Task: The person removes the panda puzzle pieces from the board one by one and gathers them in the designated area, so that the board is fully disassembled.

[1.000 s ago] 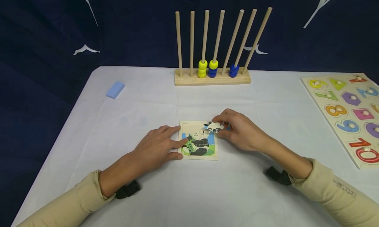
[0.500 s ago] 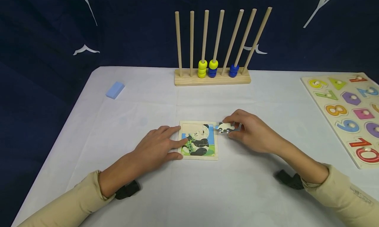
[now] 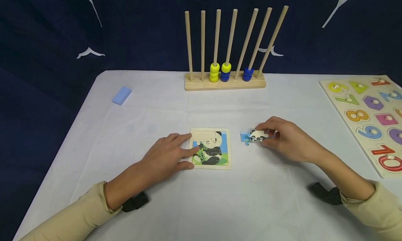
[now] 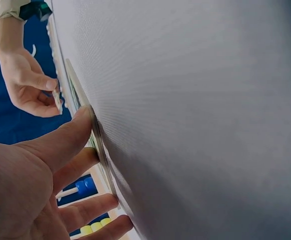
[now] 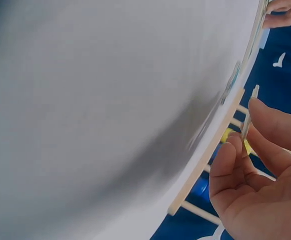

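Observation:
A small square panda puzzle board (image 3: 230,150) lies on the white table, its upper left section showing bare wood. My left hand (image 3: 166,157) rests at its left edge, fingers extended, the index fingertip over the picture and the thumb at the lower corner. To the right of the board, my right hand (image 3: 284,139) pinches a puzzle piece with a panda face (image 3: 258,135) between thumb and fingers. In the right wrist view this held piece (image 5: 247,120) is seen edge-on, raised off the table. Below it, a blue puzzle piece (image 3: 244,137) lies on the table, partly overlapped in the head view.
A wooden peg stand (image 3: 224,85) with yellow and blue beads stands at the back. A blue block (image 3: 121,95) lies at the back left. The number and shape puzzle board (image 3: 361,129) occupies the right side. A dark curtain (image 3: 141,31) hangs behind the table.
My right hand has moved right with the panda-face piece, from over the board's upper right corner to above the blue piece beside it. The left hand has stayed put.

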### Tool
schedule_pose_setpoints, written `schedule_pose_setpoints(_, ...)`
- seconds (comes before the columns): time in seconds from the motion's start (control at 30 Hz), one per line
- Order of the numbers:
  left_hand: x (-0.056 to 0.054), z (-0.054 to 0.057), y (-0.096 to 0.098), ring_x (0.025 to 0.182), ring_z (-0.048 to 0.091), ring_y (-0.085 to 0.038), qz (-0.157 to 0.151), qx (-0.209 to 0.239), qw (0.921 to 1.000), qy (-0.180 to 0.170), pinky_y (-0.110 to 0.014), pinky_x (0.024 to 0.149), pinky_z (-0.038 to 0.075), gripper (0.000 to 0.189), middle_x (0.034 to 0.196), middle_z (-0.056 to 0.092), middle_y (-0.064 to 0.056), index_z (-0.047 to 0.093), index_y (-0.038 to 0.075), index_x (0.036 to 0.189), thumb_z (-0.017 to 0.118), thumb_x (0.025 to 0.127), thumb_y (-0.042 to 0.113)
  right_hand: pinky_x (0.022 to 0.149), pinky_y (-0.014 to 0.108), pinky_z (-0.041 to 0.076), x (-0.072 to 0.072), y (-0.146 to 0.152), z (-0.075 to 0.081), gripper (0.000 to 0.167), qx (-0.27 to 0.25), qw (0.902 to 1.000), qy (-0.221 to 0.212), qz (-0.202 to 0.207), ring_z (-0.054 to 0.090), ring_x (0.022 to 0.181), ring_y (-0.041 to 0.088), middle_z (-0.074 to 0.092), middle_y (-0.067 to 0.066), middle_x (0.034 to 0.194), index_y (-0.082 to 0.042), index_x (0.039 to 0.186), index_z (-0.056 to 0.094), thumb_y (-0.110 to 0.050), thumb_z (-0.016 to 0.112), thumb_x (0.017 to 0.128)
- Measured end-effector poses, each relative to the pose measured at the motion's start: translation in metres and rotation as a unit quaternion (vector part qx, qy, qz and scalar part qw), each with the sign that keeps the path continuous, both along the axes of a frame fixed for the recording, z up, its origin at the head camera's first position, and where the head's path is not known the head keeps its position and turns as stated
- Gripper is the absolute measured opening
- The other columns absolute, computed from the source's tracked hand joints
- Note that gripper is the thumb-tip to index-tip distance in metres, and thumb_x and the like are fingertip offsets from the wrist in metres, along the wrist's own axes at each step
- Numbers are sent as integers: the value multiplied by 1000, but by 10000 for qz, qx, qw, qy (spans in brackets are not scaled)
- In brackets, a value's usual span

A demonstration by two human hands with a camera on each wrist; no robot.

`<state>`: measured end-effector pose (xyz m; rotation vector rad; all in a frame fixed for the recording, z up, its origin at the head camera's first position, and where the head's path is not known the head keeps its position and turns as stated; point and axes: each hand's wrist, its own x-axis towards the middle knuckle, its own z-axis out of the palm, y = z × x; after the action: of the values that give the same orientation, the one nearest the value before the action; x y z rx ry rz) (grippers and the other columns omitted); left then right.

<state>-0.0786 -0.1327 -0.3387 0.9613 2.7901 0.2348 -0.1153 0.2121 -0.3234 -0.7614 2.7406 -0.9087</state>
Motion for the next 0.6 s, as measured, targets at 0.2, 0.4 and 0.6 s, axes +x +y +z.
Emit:
schedule_pose_setpoints(0.2, -1, 1, 0, 127, 47, -35, 51, 6, 10000, -60, -54, 94, 45, 51, 146, 47, -17, 65, 23, 134, 74, 87, 42, 69, 25, 43, -1, 11, -5, 36, 101, 9999, 115, 44, 50, 82, 16, 58, -2, 93, 0, 114, 69, 5, 78, 80)
schedule_pose_setpoints(0.4, -2, 2, -1, 127, 46, -35, 104, 27, 9999, -104, -53, 95, 44, 51, 145, 47, -16, 65, 25, 133, 75, 86, 43, 69, 31, 40, -3, 10, -7, 35, 587, 9982, 23, -71, 48, 81, 17, 55, 0, 90, 1, 114, 68, 2, 77, 81)
schedule_pose_setpoints(0.6, -2, 3, 0, 127, 46, -36, 53, 27, 9999, -103, -53, 95, 44, 51, 145, 47, -17, 64, 23, 134, 75, 87, 41, 71, 36, 41, -3, 8, -6, 35, 875, 9959, -45, -201, 48, 82, 19, 56, 3, 92, 1, 115, 68, 4, 76, 81)
